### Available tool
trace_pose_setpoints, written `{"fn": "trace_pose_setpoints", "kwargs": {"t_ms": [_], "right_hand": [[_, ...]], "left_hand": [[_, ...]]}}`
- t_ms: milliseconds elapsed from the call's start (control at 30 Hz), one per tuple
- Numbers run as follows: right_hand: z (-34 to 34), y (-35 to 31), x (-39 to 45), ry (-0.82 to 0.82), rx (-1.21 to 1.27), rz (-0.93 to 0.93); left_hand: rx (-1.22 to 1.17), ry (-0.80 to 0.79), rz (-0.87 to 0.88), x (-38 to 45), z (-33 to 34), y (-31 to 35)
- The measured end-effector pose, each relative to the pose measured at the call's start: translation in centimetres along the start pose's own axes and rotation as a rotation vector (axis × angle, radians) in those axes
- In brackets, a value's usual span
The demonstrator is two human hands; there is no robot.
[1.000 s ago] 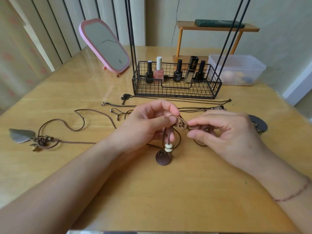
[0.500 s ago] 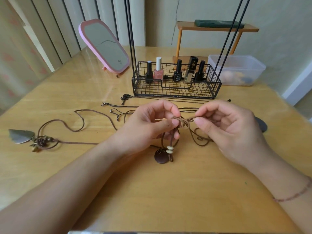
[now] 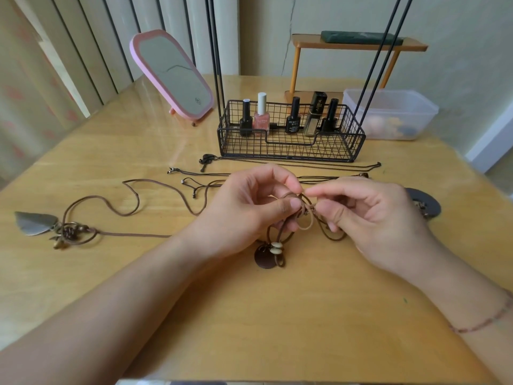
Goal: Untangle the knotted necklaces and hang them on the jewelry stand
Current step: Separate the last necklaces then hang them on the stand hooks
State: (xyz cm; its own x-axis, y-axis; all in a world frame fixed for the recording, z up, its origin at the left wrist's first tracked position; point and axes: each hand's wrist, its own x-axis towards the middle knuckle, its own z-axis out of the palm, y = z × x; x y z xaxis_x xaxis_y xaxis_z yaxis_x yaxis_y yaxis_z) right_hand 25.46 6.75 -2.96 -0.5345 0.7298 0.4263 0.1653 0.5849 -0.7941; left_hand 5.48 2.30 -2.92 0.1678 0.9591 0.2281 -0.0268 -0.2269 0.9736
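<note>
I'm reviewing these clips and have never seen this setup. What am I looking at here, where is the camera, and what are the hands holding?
No machine: a person wears a wide-angle camera on the head, looking down at their own bare hands. The left hand and right hand both pinch a knotted brown cord necklace; its round brown pendant rests on the wooden table. Other cord necklaces lie around, one with a grey leaf pendant. Behind stand a black wire basket of nail polish bottles and a pink-framed mirror.
</note>
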Motion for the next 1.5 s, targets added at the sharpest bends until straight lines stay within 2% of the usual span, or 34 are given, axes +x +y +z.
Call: {"fn": "trace_pose_setpoints", "kwargs": {"t_ms": [167,300,467,567,700,933,1033,1233,1300,1367,1500], "right_hand": [[-0.7,-0.1,0.5,0.065,0.264,0.176],[-1.6,0.5,0.5,-0.013,0.403,0.278],[-0.6,0.0,0.5,-0.009,0.269,0.181],[-0.2,-0.2,0.5,0.022,0.22,0.211],[0.0,-0.4,0.5,0.029,0.277,0.25],[0.1,-0.5,0.1,-0.088,0.139,0.131],[0.5,-1.1,0.2,-0.107,0.136,0.168],[-0.1,-0.8,0.7,0.016,0.293,0.327],[-0.2,-1.0,0.8,0.025,0.341,0.366],[0.1,-1.3,0.7,0.004,0.31,0.332],[0.7,-1.1,0.4,0.039,0.103,0.236]], "left_hand": [[0.002,0.008,0.014,0.0,-0.1,0.0],[-0.017,0.007,0.017,0.1,-0.2,0.0],[-0.036,-0.019,0.003,0.0,0.1,0.2],[-0.023,-0.015,-0.007,-0.1,0.2,0.1],[-0.007,-0.001,-0.011,-0.1,0.2,0.2],[-0.047,0.027,-0.006,0.1,0.1,0.0],[0.062,0.042,0.053,0.0,0.2,-0.1],[0.299,0.297,0.227,-0.3,0.0,-0.4],[0.511,0.26,0.269,-0.6,0.2,-0.2],[0.632,0.203,0.206,-0.8,0.7,0.0],[0.624,0.137,0.089,-0.7,0.9,-0.1]]}}
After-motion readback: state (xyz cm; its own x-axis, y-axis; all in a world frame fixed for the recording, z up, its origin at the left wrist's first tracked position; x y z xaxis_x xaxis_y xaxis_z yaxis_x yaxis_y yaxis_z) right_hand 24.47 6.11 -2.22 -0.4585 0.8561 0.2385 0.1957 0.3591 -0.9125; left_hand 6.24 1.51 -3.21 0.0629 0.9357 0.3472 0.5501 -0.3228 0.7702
